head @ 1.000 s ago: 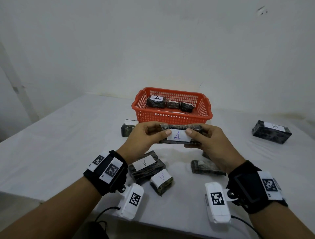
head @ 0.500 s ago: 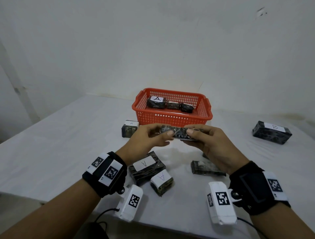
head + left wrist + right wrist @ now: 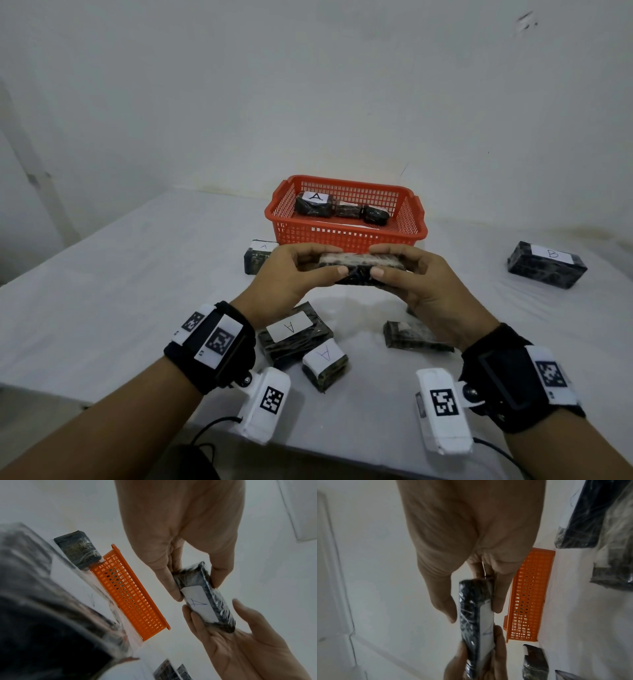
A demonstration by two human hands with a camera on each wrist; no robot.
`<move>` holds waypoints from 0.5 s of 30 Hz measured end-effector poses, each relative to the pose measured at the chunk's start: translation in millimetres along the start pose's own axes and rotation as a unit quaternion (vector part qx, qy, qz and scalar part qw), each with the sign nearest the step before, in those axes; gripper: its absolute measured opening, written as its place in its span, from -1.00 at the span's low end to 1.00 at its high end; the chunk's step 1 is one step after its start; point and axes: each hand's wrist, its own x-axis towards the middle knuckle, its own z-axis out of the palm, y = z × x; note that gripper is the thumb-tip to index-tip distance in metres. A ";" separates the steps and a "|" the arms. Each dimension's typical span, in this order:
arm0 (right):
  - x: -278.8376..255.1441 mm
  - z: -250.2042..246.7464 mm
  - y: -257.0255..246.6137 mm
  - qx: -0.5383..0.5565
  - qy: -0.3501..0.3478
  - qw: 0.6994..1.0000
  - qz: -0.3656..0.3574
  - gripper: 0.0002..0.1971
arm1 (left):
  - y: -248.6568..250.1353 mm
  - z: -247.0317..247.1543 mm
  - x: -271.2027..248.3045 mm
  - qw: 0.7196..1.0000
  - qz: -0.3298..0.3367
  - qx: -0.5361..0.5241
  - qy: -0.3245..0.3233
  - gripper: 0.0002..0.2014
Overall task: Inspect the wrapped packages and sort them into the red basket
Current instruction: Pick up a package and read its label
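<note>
1. Since a second ago the held package (image 3: 359, 272) has turned over, so its "A" label faces away from the head camera.
2. Left hand (image 3: 291, 281) and right hand (image 3: 421, 284) pinch its ends.
3. It hovers just near of the red basket (image 3: 346, 236), which holds three packages (image 3: 342, 209).

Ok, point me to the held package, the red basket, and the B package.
held package (image 3: 359, 272), head view, dark front side between the thumbs
red basket (image 3: 346, 236), head view, near wall
B package (image 3: 544, 274), head view, dark front side
</note>
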 end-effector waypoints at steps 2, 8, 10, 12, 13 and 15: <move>-0.1 -4.0 -1.2 0.006 -0.007 1.000 0.000 -0.43 | 0.5 -1.4 -0.6 1.000 0.003 0.001 -0.006 -0.66; -3.4 -7.2 -5.5 -0.042 -0.011 0.999 -0.019 -0.49 | 1.5 0.6 -2.2 1.000 -0.007 -0.018 -0.020 -0.62; -3.9 -6.2 -5.6 -0.051 -0.018 0.998 -0.013 -0.43 | 1.7 2.0 -2.1 1.000 -0.009 -0.020 -0.019 -0.64; -5.1 -1.7 -5.6 -0.078 -0.012 0.997 -0.018 -0.41 | 2.0 4.0 -2.5 1.000 -0.011 -0.013 -0.023 -0.65; -5.4 0.2 -5.2 -0.090 -0.004 0.996 -0.025 -0.43 | 2.0 5.1 -2.8 0.999 -0.014 -0.012 -0.026 -0.66; -5.8 2.9 -5.7 -0.104 0.010 0.994 -0.033 -0.49 | 1.4 5.9 -3.5 0.999 -0.018 -0.007 -0.033 -0.64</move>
